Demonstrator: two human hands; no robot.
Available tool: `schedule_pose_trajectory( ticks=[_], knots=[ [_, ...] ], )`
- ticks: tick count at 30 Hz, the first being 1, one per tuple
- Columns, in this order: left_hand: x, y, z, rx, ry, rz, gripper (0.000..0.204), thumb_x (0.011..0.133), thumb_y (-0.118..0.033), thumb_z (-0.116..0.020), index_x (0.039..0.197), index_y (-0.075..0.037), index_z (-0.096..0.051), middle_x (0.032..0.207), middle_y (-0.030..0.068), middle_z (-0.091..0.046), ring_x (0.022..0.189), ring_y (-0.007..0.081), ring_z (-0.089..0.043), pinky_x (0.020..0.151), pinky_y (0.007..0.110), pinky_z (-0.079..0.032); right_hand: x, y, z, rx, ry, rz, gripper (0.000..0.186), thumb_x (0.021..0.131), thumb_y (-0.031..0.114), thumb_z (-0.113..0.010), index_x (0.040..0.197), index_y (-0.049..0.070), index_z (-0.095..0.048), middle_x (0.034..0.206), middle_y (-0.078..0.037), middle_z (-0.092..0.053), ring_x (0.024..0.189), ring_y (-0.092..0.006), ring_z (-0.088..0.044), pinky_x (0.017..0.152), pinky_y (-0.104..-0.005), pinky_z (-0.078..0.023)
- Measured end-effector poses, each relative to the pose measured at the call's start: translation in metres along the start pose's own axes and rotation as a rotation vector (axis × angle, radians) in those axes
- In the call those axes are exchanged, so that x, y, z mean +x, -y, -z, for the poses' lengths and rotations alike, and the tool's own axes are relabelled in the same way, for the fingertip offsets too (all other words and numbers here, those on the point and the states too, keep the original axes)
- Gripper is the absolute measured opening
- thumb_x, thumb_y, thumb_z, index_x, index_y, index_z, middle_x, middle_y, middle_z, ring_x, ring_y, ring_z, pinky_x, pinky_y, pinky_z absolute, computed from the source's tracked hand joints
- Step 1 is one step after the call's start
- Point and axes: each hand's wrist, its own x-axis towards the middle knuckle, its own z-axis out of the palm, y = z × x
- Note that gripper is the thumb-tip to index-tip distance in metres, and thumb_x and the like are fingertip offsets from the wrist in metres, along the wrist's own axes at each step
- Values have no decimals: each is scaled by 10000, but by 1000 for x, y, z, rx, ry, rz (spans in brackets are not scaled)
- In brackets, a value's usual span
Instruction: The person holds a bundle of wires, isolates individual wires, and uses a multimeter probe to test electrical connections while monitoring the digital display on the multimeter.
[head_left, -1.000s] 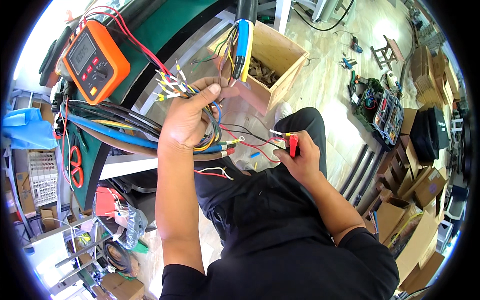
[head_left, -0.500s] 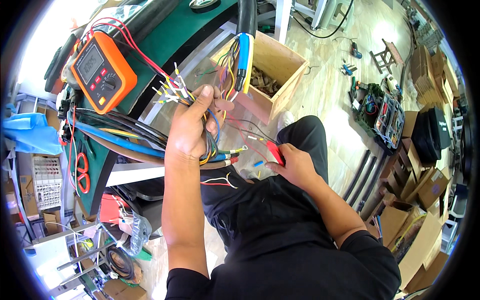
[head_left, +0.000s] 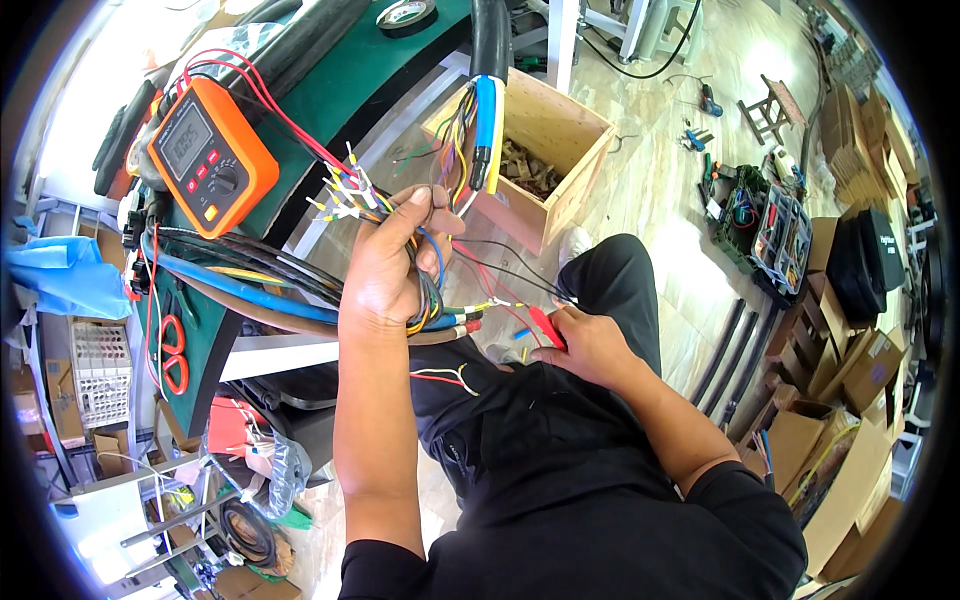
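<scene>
My left hand (head_left: 390, 260) is closed round a bundle of coloured wires (head_left: 430, 290), whose white and yellow crimped ends (head_left: 345, 195) stick up above my thumb. My right hand (head_left: 580, 345), lower and to the right, grips a red test clip (head_left: 545, 328) near thin red and black wires. An orange meter (head_left: 213, 160) with red and black leads lies on the green table at upper left. A thick black cable (head_left: 489, 45) with blue, yellow and other cores hangs above my left hand. Blue, brown and black cables (head_left: 258, 288) run from the table edge toward the bundle.
The green table (head_left: 330, 60) carries a tape roll and red-handled scissors (head_left: 173, 355). A wooden crate (head_left: 575, 140) stands beyond my knee. On the right floor are a toolbox (head_left: 775, 235), a stool (head_left: 775, 105), black tubes and cardboard boxes (head_left: 860, 370).
The view has shifted, so most things appear lower in it. My right hand, still holding the red clip, has moved down and slightly left relative to my left hand and the bundle.
</scene>
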Motion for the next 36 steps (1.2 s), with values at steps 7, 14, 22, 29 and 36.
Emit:
schedule_pose_trajectory(
  ticks=[7,14,22,29,36],
  knots=[
    [-4,0,-9,118,-13,-7,280,930,-268,-630,962,3,-569,705,88,-615,451,71,-411,434,219,-312,-12,-5,23,-32,240,-89,539,765,496,-707,967,9,-591,928,-164,-635,853,-355,-637,743,-427,-509],
    [-2,-1,-9,159,0,-8,274,933,-258,-632,953,5,-560,724,101,-624,449,64,-412,440,206,-312,-41,-22,50,104,402,-90,352,776,263,-708,1010,23,-600,967,-185,-628,989,-360,-591,855,-418,-476],
    [-2,1,-12,142,-37,6,280,931,-272,-636,919,2,-583,756,133,-622,441,58,-414,428,189,-316,-44,-13,50,50,68,-230,267,869,226,-640,1014,26,-540,948,-189,-637,972,-367,-593,821,-438,-479],
    [-5,0,-16,200,7,-33,304,915,-298,-658,889,0,-604,755,74,-593,454,47,-418,418,174,-299,-47,-30,13,191,26,-411,350,843,223,-679,1063,8,-510,977,-191,-634,961,-377,-596,816,-449,-477],
    [-10,4,-13,250,1,-20,317,891,-315,-685,877,-7,-609,701,41,-578,459,47,-415,424,186,-292,-74,-25,-13,-154,-246,-149,377,766,142,-724,1091,22,-577,1056,-154,-594,1028,-360,-544,897,-399,-445]
  ],
)
